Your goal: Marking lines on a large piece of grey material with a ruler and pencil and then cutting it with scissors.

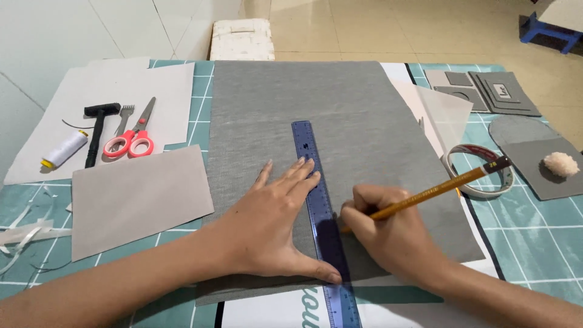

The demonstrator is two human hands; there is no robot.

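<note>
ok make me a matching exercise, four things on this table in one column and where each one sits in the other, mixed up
Things:
1. blue plastic ruler
2. yellow wooden pencil
3. pink-handled scissors
4. white thread spool

Places:
A. far left on white paper, beside the black hammer
B. in the right hand
C. under the left hand, on the grey fabric sheet
D. on white paper, right of the hammer

Pairs: 1-C, 2-B, 3-D, 4-A

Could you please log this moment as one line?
left hand flat on ruler | right hand holds pencil | grey fabric beneath
</note>
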